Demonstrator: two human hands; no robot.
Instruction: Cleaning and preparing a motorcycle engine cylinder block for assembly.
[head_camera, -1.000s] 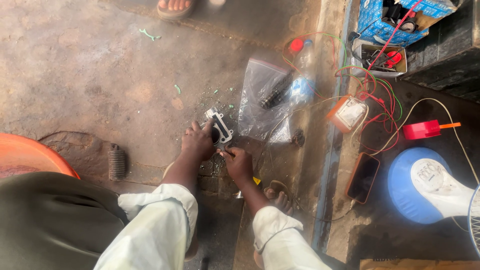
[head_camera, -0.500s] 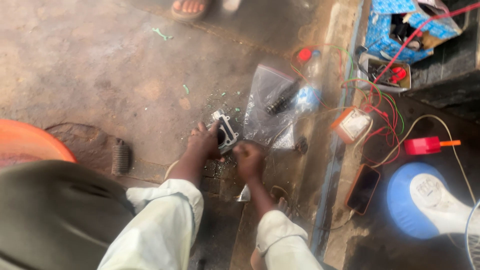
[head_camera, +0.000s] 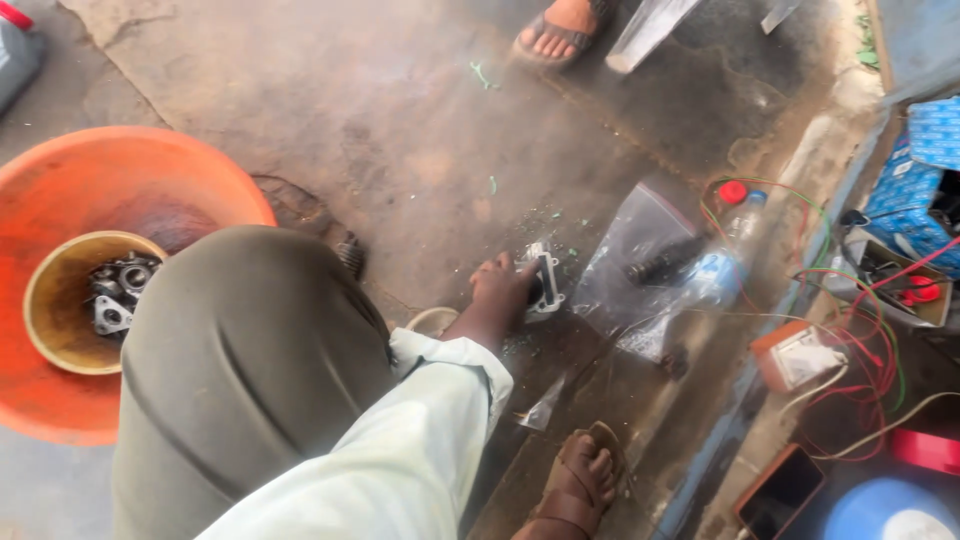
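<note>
Down on the stained concrete floor (head_camera: 380, 130), one hand (head_camera: 502, 287) reaches out from a pale cream sleeve (head_camera: 420, 420) and rests on a small silver-grey cast metal part (head_camera: 543, 280) with a rectangular frame shape. Its fingers curl over the near edge of the part, though whether they truly clamp it cannot be told. From the way the arm comes in, this looks like the left hand; the other hand is out of sight. The metal part lies on the floor just beside a clear crumpled plastic bag (head_camera: 640, 280), which holds a dark cylindrical piece (head_camera: 660, 265). At the far left, a big orange plastic basin (head_camera: 180, 190) carries a tan round bowl (head_camera: 45, 310) with more grey metal parts (head_camera: 115, 295) inside. A sandalled foot (head_camera: 585, 480) shows below, and another person's sandalled foot (head_camera: 555, 30) at the top edge.
</note>
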